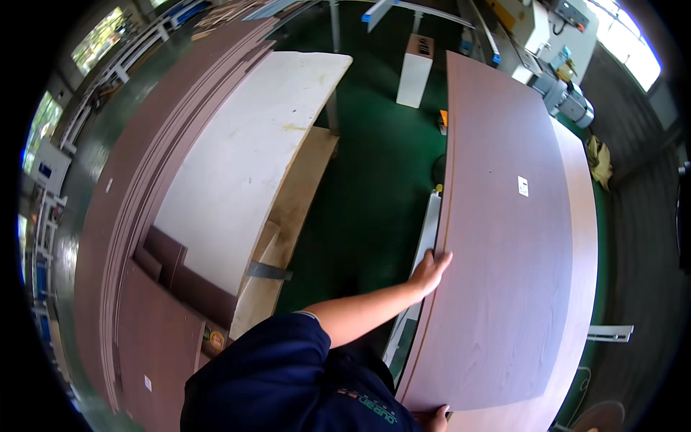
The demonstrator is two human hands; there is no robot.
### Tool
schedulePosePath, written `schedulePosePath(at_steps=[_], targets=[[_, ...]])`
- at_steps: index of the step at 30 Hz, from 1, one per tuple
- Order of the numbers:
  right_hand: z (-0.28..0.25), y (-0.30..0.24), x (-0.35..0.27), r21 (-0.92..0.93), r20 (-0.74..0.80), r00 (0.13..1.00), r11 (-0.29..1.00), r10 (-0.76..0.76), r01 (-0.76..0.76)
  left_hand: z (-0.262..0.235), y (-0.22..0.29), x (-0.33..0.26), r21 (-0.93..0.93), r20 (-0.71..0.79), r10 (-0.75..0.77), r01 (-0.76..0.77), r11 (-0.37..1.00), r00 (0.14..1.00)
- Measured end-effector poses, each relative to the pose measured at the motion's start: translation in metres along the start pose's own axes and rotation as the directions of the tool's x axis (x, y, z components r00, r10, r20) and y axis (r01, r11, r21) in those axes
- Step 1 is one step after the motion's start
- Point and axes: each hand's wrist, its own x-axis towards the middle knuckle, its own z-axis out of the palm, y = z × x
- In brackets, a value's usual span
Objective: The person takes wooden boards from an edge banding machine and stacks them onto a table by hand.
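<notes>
My left hand [430,272] grips the top panel's [497,237] long edge; my right hand [433,417] holds its near corner. Uneven pushing could skew it off the stack [579,216].

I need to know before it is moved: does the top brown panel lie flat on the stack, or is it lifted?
Flat: the top brown panel rests on the panel below, edges nearly together. The left hand grips its side edge.

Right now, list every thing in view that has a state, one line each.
Top brown panel: lying flat on the stack, gripped at two edges.
Left hand: clasped on the panel's left edge.
Right hand: on the panel's near edge, mostly hidden.
White board: lying flat, bare.
Stack of brown panels: piled, edges stepped.
White sticker: stuck on the panel.
</notes>
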Motion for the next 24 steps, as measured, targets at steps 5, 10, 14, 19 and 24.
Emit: schedulePosePath(at_steps=[5,10,14,19,24], targets=[[-0.001,-0.006,-0.004,-0.113,0.006,0.998,0.992,-0.06,0.06,0.0,-0.034,-0.081,-0.004,0.031,-0.102,0.102,0.995,0.994],[-0.051,0.01,0.037,-0.406,0.201,0.98,0.909,-0.011,0.093,0.006,-0.009,-0.094,0.065,-0.085,-0.182,0.188,0.98,0.98],[-0.073,-0.033,0.031,-0.44,0.443,0.895,0.861,-0.041,0.257,-0.009,0.013,-0.089,0.128,-0.1,-0.253,0.264,0.956,0.962],[-0.14,-0.177,0.066,-0.652,0.015,0.478,0.354,-0.878,0.671,-0.044,0.017,-0.081,0.146,-0.194,-0.216,0.246,0.958,0.957],[-0.177,-0.194,0.143,-0.807,-0.052,0.665,0.423,-0.745,0.412,-0.07,0.022,-0.073,0.192,-0.215,-0.176,0.218,0.957,0.961]])
